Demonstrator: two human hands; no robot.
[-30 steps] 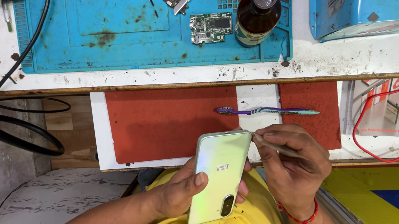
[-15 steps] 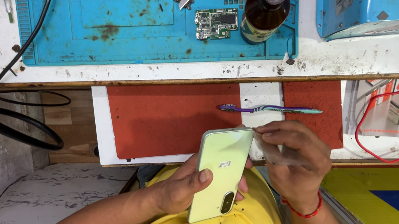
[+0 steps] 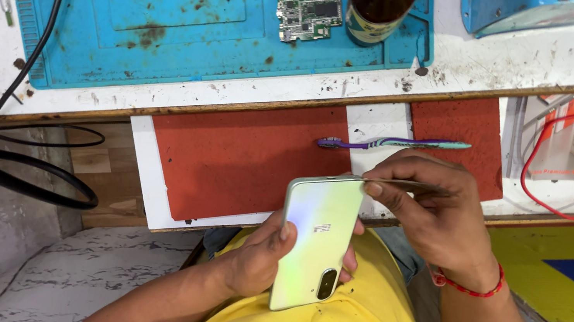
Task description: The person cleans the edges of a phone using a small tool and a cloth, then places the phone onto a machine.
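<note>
Your left hand (image 3: 263,251) still grips the pale green phone (image 3: 314,240) back-up over your lap, just below the red mat (image 3: 241,153). Your right hand (image 3: 434,218), pinching a thin card (image 3: 409,184), has moved it to the phone's top corner, seemingly starting on the seam

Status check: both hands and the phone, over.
Left hand grips pale green phone, back face up, over the lap. Right hand pinches thin flat pry tool at the phone's upper right corner. Toothbrush lies apart on the red mat; nothing in the way.
</note>
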